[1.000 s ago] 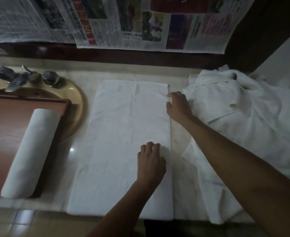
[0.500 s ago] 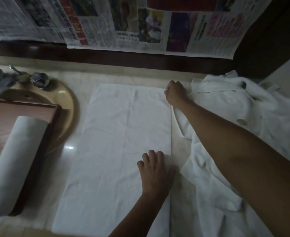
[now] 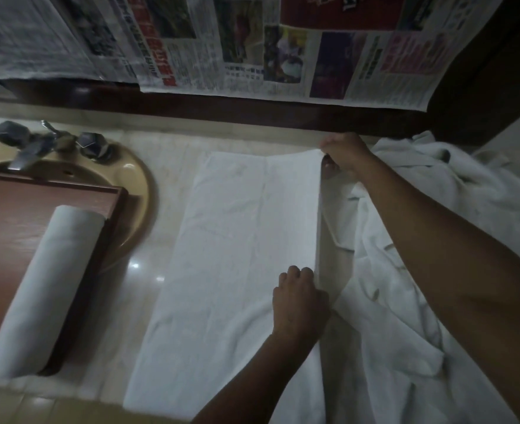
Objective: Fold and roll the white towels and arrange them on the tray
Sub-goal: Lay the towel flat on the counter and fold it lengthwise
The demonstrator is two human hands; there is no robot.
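Reaching farther than a second ago, the right hand point(image 3: 344, 156) has left the middle of the towel's long edge for its far right corner. The left hand point(image 3: 298, 304) has slid from the cloth's face to that same right edge.

Nearest the camera, the left hand's grip is closed on the edge of the folded towel point(image 3: 237, 255), fingers curled over it with knuckles up; the thumb is hidden. The towel lies flat as a long white rectangle on the pale stone tabletop point(image 3: 160, 270), with a faint crease running lengthwise through its far half.

To its left, a rolled towel point(image 3: 41, 289) lies on a brown wooden tray point(image 3: 4, 240), along the tray's right rim. To the right, a heap of white linen point(image 3: 436, 270) sprawls just beside the flat towel and passes under the right forearm.

At the far end, the right hand's grip pinches the towel's corner and holds it a little off the tabletop, so the right edge stands lifted between the two hands.

Beyond, a tan washbasin point(image 3: 139, 185) sits partly under the tray, with a metal tap point(image 3: 47, 142) at its back. Newspaper sheets point(image 3: 252, 50) hang on the wall behind.
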